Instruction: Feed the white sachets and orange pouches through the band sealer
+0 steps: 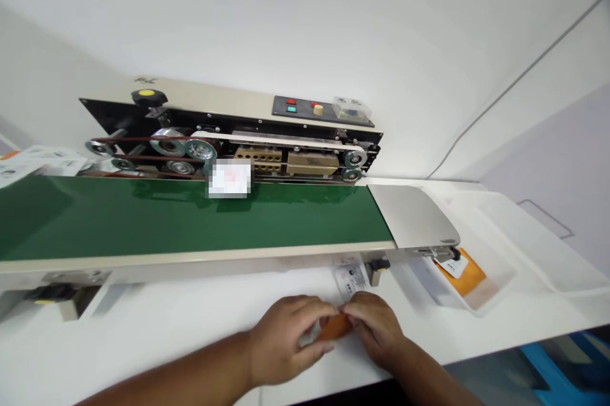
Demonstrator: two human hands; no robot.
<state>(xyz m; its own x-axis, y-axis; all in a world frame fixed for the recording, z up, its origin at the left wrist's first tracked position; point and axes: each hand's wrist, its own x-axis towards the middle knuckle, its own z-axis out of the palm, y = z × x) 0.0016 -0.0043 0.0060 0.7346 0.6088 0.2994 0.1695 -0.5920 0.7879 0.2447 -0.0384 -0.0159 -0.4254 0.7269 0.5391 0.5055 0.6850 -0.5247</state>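
Near the front edge of the white table, my left hand (291,339) and my right hand (374,328) meet around a small orange item (335,327). Both hands pinch it, the left from its left side and the right at its upper right. Part of it is hidden by my fingers. Just beyond my fingertips lies a clear packet with a printed label (351,279), close to the machine's front. A pixelated white and pink piece (229,178) is on the green conveyor belt (190,222), against the rollers.
The belt machine (229,139) spans the table's back, with a metal end plate (414,215). At right stands a translucent bin (498,295) holding an orange packet (469,276). White packets (42,161) lie at far left. Black knobs (53,292) project below the belt.
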